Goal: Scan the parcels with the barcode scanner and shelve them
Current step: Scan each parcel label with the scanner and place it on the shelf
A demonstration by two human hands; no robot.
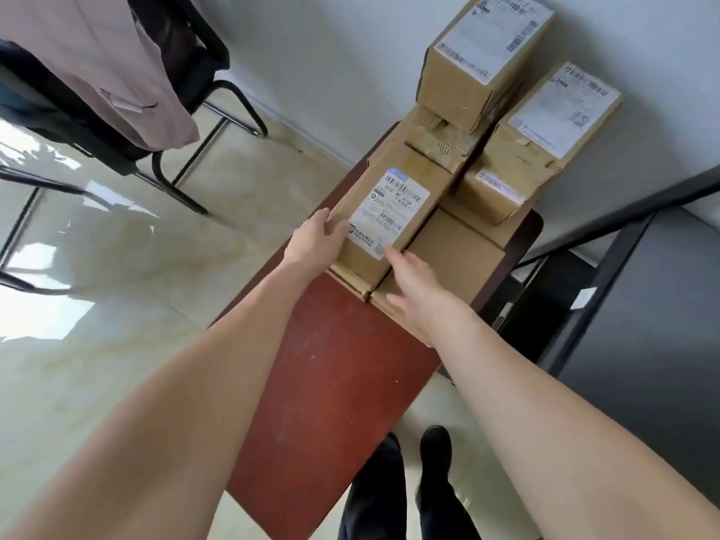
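Observation:
Several cardboard parcels are stacked on a reddish-brown table (331, 383) against the wall. The nearest upper parcel (405, 177) carries a white barcode label (389, 212) facing up. My left hand (315, 239) grips that parcel's near left corner, thumb on top. My right hand (420, 290) lies with straight fingers along the parcel's right side, resting over a flat box (456, 259) below. Two more labelled parcels stand behind, one high (487, 44) and one to the right (545, 130). No barcode scanner is in view.
A black chair (187, 111) with a pale garment (97, 60) draped over it stands at the left on a glossy tiled floor. A dark grey metal shelf frame (607, 286) is at the right. My dark shoes (432, 461) show below the table edge.

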